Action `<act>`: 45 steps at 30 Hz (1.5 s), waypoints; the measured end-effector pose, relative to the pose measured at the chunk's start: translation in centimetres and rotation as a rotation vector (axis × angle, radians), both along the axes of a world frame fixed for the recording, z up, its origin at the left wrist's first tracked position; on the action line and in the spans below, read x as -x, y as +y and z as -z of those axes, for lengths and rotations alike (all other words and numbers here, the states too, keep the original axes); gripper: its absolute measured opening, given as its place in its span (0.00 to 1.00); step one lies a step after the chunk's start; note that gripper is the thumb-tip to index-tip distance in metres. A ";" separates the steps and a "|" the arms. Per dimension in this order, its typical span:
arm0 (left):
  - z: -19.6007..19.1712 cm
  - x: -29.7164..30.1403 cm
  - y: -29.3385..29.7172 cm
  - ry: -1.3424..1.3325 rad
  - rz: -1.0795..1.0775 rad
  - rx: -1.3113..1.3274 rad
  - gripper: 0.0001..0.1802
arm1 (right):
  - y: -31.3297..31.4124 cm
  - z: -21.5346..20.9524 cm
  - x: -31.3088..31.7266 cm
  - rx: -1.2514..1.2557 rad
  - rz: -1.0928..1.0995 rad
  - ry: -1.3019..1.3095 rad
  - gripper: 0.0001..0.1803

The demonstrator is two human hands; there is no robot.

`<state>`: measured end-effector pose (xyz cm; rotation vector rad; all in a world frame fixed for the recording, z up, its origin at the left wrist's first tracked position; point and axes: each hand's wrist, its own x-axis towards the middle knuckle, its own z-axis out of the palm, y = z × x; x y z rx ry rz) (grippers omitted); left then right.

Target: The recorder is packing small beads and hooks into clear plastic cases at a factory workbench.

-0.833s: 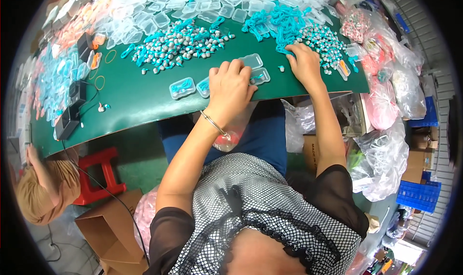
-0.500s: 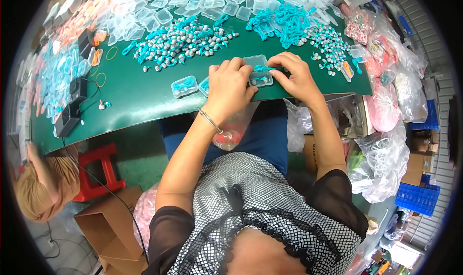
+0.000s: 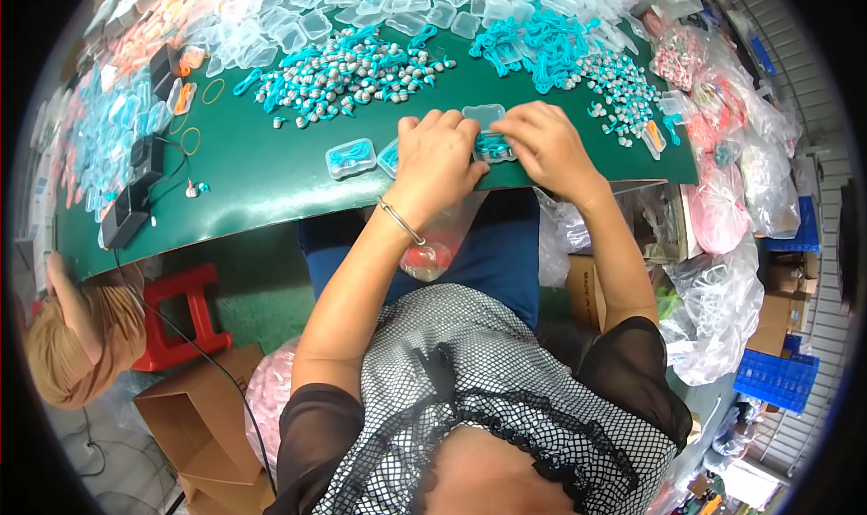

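At the table's near edge, a small clear plastic case lies with its lid folded back. Teal earphone cable is bundled inside it. My left hand grips the case's left side, fingers curled and thumb at its near corner. From the right, my right hand has its bent fingertips on the cable, pinching or pressing it down; they partly cover the case. A filled, closed case with a teal cable rests left of my left hand. Another case is partly hidden behind that hand.
Beyond my hands sits a heap of teal-and-grey earphones; teal cables and loose earbuds lie right of it. Clear cases spread along the back. Black devices stand left. Another person's arm shows at far left.
The cable bundle has gone down into the case, and my right fingers have moved left over it. My left hand stays on the case.
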<state>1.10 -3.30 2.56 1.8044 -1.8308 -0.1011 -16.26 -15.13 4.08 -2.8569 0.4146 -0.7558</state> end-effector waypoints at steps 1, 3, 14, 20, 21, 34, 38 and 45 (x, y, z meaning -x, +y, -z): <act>-0.1 0.0 0.0 -0.008 0.006 0.005 0.23 | -0.3 0.0 0.0 -0.022 0.034 -0.023 0.12; -0.1 0.1 0.0 -0.017 0.012 0.009 0.23 | -1.4 -0.2 -0.8 -0.004 0.085 -0.005 0.14; 0.2 0.5 0.0 0.076 -0.076 0.143 0.30 | -1.9 -0.4 -0.8 -0.159 0.014 -0.084 0.11; 0.0 0.1 0.4 0.030 0.010 0.036 0.29 | 0.5 -0.6 0.6 -0.120 0.050 -0.141 0.09; -0.1 0.2 0.4 0.030 0.011 0.037 0.29 | 0.6 0.0 1.4 -0.130 0.152 -0.113 0.10; 0.2 1.3 0.7 -0.051 -0.027 0.077 0.27 | 5.7 3.1 1.5 0.295 0.411 -0.022 0.15; 0.9 1.8 0.7 -0.181 -0.038 0.253 0.20 | 6.5 3.0 1.6 0.319 0.444 0.034 0.17; 1.7 2.5 0.4 -0.248 0.014 0.399 0.12 | 6.3 1.7 3.0 0.235 0.419 -0.050 0.12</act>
